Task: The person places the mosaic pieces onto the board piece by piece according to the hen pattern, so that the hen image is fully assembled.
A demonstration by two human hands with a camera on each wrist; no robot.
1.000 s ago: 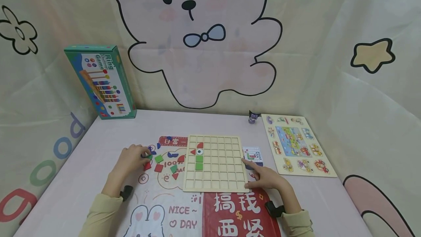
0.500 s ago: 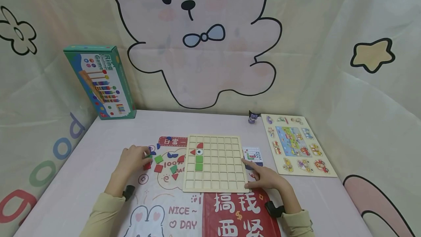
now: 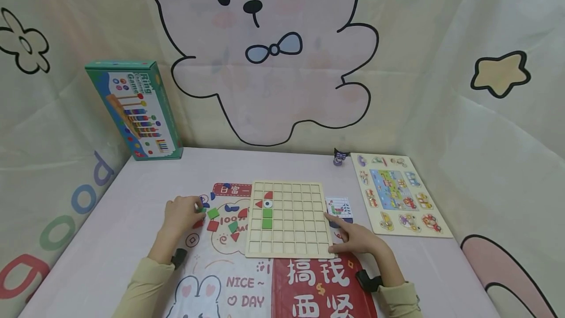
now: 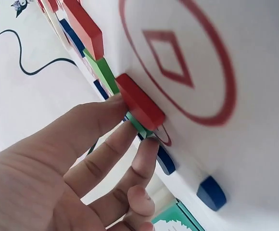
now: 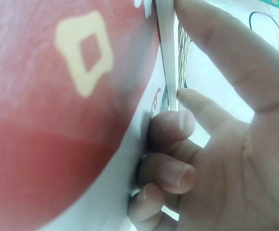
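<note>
head: soft, even light | left wrist: fairly clear | right wrist: hazy (overbright)

Head view forward-down, 2 wrist close-ups

Left hand [image 3: 182,215], left of centre in the frame, has slid slightly right and a touch lower over the last second. The black wrist camera [image 3: 178,258] and the pale sleeve [image 3: 147,283] at lower left swung right along with it, a bit more noticeably tbh. And the red block [image 3: 199,224] by the thumb? Way more covered by the hand now.
</note>
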